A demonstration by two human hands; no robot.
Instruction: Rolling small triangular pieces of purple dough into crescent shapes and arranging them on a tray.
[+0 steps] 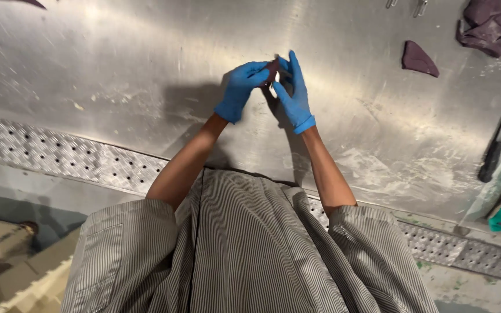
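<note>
Working at the centre of the frame, both hands in blue gloves meet above a scuffed steel surface (117, 69) and pinch one small dark purple piece (272, 71) between them. Going from the left: the lower left of the frame shows a perforated metal strip (59, 155) along the edge of the surface, and the person's grey striped shirt (233, 249) fills the bottom middle. The left hand (242, 88) comes up from a bare forearm, wrist bent, its fingers curled round the near side of the piece. The right hand (292, 93) stands just beside it, fingers straighter and pointing to the top of the frame, its thumb and forefinger closed on the other side of the piece. So both hands are grasping that same piece, held off the surface rather than lying on it, though it is too small to tell its exact shape.

Toward the upper right lie a flat dark purple scrap (419, 59) and, in the corner, a crumpled heap of the same dark stuff (494, 24), both well apart from the hands. As a judgement, one piece is being handled, and the heap and the scrap lie untouched.
</note>
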